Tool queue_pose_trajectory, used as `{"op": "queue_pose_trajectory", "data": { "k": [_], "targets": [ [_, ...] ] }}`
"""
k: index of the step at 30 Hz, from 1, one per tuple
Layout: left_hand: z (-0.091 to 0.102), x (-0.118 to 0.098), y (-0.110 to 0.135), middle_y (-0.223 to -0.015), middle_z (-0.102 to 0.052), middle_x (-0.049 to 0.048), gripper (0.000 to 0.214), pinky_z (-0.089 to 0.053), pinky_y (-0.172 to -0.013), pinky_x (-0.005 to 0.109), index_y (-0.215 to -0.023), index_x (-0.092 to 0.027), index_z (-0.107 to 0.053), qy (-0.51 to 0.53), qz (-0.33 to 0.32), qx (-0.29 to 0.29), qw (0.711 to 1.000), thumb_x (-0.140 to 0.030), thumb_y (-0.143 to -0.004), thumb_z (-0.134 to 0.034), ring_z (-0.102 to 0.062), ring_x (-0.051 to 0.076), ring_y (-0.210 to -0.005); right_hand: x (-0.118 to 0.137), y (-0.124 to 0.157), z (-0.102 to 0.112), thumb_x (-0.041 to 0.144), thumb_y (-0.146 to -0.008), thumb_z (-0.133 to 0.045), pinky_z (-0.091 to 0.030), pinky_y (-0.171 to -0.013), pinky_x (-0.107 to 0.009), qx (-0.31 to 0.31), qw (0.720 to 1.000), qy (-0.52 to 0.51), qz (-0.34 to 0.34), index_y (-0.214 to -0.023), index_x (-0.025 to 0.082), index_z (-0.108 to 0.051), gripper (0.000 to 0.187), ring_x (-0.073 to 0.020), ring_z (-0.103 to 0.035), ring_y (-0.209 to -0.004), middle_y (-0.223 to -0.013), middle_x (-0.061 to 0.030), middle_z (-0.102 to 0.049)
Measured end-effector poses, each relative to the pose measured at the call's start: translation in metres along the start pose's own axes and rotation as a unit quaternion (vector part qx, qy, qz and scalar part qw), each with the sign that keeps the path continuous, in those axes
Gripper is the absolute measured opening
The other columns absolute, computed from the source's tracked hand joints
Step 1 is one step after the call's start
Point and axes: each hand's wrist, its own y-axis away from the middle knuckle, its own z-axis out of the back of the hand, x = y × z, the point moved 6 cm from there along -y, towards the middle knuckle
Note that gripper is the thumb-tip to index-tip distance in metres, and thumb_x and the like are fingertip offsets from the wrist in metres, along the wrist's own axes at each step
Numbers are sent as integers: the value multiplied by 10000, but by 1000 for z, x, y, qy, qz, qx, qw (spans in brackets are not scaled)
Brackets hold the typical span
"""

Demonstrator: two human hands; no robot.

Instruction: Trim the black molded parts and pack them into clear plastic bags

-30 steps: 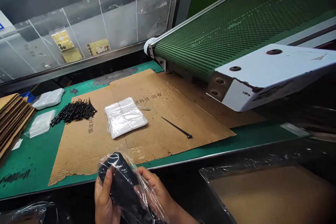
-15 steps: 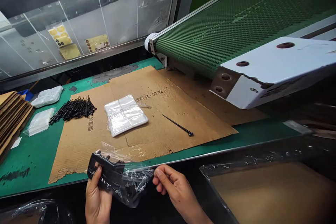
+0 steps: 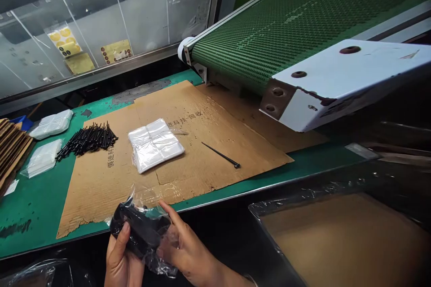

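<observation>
Low in the picture, both my hands hold a black part in a clear plastic bag (image 3: 143, 231). My left hand (image 3: 119, 262) grips its left end from below, thumb on top. My right hand (image 3: 186, 251) presses the crumpled bag against the part from the right, fingers curled round it. The bag sits just in front of the table's near edge, over the corner of a sheet of brown cardboard (image 3: 188, 161).
On the cardboard lie a stack of clear bags (image 3: 155, 144), a pile of black cable ties (image 3: 86, 138) and one single tie (image 3: 220, 155). More bag packs (image 3: 43, 158) lie left. A green conveyor belt (image 3: 269, 31) rises at the right. A bag-lined carton (image 3: 340, 233) stands at lower right.
My right hand, apart from the bag half a second ago, has moved left and closed onto it. The part has turned in my left hand.
</observation>
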Motion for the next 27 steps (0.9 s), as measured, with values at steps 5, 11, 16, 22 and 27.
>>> {"op": "queue_pose_trajectory", "data": {
  "k": [5, 11, 16, 22, 27],
  "targets": [
    [-5, 13, 3, -922, -718, 44, 356, -508, -821, 349, -1041, -268, -660, -52, 48, -16, 997, -252, -689, -712, -654, 229, -872, 0, 5, 5, 366, -699, -651, -281, -472, -181, 100, 991, 19, -84, -643, 133, -524, 271, -55, -332, -515, -572, 53, -400],
    [-2, 47, -3, -605, -656, -19, 194, -462, -498, 180, -762, -202, -718, 22, 197, 83, 977, -158, -583, -778, -570, 83, -500, 6, 21, 10, 254, -713, -547, -185, -369, -166, 245, 952, 123, -134, -514, 170, -417, 252, -38, -265, -413, -456, 78, -328],
    [-9, 52, 10, -687, -678, 18, 359, -463, -575, 219, -974, -235, -689, -136, 169, 161, 963, -290, -627, -761, -615, 134, -622, -5, 18, 23, 212, -630, -591, -176, -370, -172, 161, 968, 110, -158, -476, 163, -439, 222, -42, -283, -411, -446, 74, -371],
    [-11, 47, 7, -944, -697, 73, 404, -449, -836, 307, -925, -220, -702, -351, 46, 139, 925, -428, -585, -768, -598, 243, -950, -11, 29, 43, 353, -622, -691, -312, -472, -190, 25, 988, -68, -140, -583, 124, -559, 267, -65, -383, -466, -525, 42, -464],
    [-37, 63, 1, -731, -673, 44, 294, -466, -672, 253, -835, -166, -683, -487, -17, 257, 835, -434, -726, -630, -597, 191, -711, -5, 62, 63, 427, -599, -721, -403, -688, -239, -3, 968, -232, -93, -869, 112, -637, 423, -128, -540, -680, -756, -33, -579]
  ]
}}
